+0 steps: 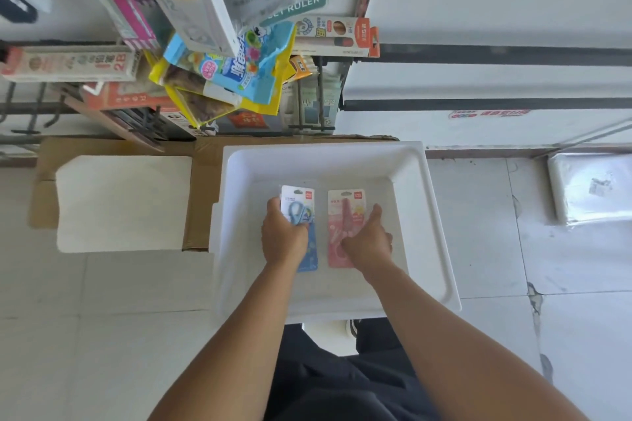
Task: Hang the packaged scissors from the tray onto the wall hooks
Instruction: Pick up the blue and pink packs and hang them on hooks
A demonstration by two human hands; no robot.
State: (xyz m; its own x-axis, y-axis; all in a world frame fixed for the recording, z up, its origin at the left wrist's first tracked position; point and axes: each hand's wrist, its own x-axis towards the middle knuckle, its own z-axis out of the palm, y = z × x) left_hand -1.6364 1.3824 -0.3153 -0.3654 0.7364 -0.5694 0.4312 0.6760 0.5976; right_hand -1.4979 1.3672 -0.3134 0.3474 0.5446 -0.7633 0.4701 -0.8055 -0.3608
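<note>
Two packaged scissors lie side by side in a white tray [434, 215] on the floor. The blue scissors pack [301, 202] is on the left, with a second blue pack [312, 256] showing beneath it. My left hand [284, 236] is closed around the upper blue pack, thumb along its left edge. The pink scissors pack [345, 212] lies to the right. My right hand [369, 239] rests on its lower half with fingers spread, thumb pointing up; whether it grips the pack is unclear. Dark wall hooks [30, 120] stick out at the left.
Hanging stationery packs crowd the wall above the tray: pencil boxes [71, 63], a ruler set [294, 3], colourful bags [229, 75]. A cardboard box [200, 161] with a white sheet [123, 202] sits left of the tray. A wrapped white parcel [588, 188] lies at the right.
</note>
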